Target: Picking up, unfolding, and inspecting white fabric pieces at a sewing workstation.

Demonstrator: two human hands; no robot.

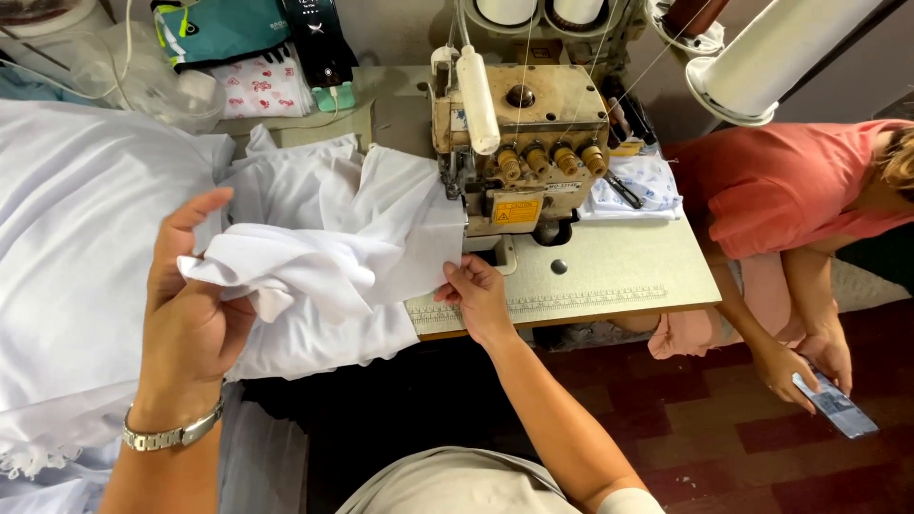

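My left hand (190, 314), with a metal watch on the wrist, grips a bunched fold of white fabric (314, 257) and lifts it off the table. My right hand (476, 295) pinches the fabric's right edge close to the front of a beige overlock sewing machine (519, 143). The cloth spreads from my left hand toward the machine's needle area. More white fabric lies heaped at the left (76, 238).
The sewing table (609, 271) has a ruler strip along its front edge. Thread cones (781, 57) stand at the back right. Folded cloths and a clear container sit at the back left. A person in a coral top (790, 181) sits at the right, holding a phone (836, 407).
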